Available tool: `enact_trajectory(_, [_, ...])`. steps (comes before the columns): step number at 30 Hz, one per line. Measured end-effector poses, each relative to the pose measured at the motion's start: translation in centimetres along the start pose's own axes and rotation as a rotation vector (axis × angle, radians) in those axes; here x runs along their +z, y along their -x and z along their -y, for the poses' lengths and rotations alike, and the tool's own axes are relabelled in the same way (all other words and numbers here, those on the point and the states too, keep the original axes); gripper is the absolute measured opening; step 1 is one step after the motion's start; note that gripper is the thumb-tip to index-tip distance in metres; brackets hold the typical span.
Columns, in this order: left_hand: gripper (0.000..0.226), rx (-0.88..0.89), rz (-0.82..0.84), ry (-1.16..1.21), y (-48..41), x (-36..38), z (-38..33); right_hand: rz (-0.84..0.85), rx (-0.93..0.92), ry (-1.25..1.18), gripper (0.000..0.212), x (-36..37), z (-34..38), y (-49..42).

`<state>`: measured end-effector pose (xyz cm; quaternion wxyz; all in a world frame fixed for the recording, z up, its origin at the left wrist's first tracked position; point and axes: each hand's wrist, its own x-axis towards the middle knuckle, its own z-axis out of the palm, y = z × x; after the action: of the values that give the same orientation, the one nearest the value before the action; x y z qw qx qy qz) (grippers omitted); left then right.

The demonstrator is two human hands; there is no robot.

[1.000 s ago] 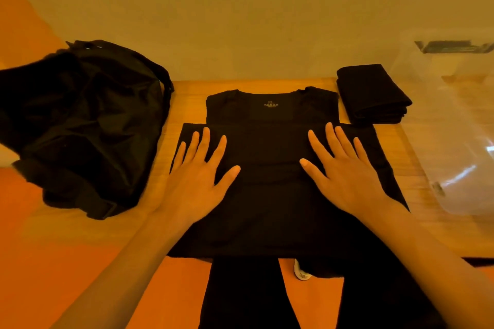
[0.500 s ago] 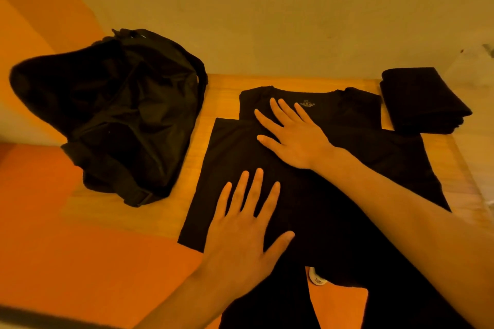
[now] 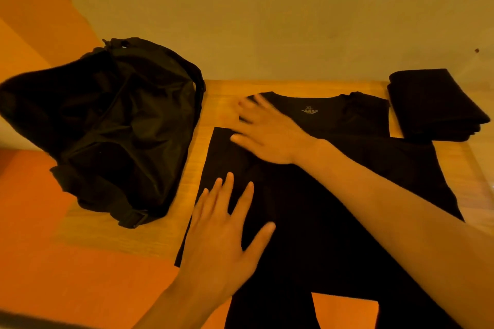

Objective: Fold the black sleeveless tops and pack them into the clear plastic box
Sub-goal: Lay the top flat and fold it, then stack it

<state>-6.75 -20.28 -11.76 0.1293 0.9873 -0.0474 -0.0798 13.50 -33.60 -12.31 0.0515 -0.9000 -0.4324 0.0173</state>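
Lying flat on the half-folded black top (image 3: 334,195) on the table (image 3: 227,88), left hand (image 3: 222,243) at 7 o'clock and right hand (image 3: 267,133) at 11 each show an open grip. Its pale neck print (image 3: 309,110) is unreadable. More folded tops (image 3: 433,106) lie at 2 o'clock.

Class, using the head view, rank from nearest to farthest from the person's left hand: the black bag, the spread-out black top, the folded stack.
1. Spread-out black top: directly under the left hand, which rests flat on it.
2. Black bag: close by on the hand's left.
3. Folded stack: far off at the back right.
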Motion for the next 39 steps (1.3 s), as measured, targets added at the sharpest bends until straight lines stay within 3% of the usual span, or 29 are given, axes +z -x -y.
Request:
enact_trajectory(3, [0.061, 0.039, -0.234, 0.199, -5.4, -2.9, 0.3, -0.308, 0.495, -0.040, 0.041, -2.2, -5.5, 4.4])
enact_trajectory(5, [0.046, 0.034, -0.263, 0.264, -11.2, -4.5, 0.1, -0.296, 0.807, 0.051, 0.036, -3.6, -9.9, 8.0])
enact_trajectory(7, [0.039, 0.014, -0.268, 0.183, -17.2, -5.0, -0.5, -0.175, 0.934, 0.103, 0.035, -4.4, -12.9, 9.9])
enact_trajectory(11, [0.036, 0.068, -0.258, 0.063, -24.7, -4.1, -0.2, -0.080, 0.904, 0.116, 0.026, -3.7, -14.9, 10.1])
enact_trajectory(13, [0.030, 0.044, -0.213, 0.013, -26.4, -4.0, 0.8, -0.110, 0.881, 0.155, 0.022, -3.1, -15.3, 9.8])
enact_trajectory(20, [0.004, -0.095, 0.026, 0.333, -29.3, -6.0, 2.0, -0.215, 0.895, 0.191, 0.009, -2.9, -16.4, 9.7])
enact_trajectory(27, [0.023, -0.063, 0.158, 0.243, -29.9, -6.0, 1.1, -0.174, 0.879, 0.189, 0.016, -3.0, -16.6, 10.1])
enact_trajectory(33, [0.012, -0.050, 0.282, 0.226, -29.9, -7.2, 1.2, -0.194, 0.840, 0.212, 0.015, -2.7, -16.4, 10.3])
enact_trajectory(39, [0.025, -0.079, 0.282, 0.518, -29.1, -8.1, 1.9, -0.311, 0.814, 0.149, 0.022, -2.8, -16.4, 11.3])
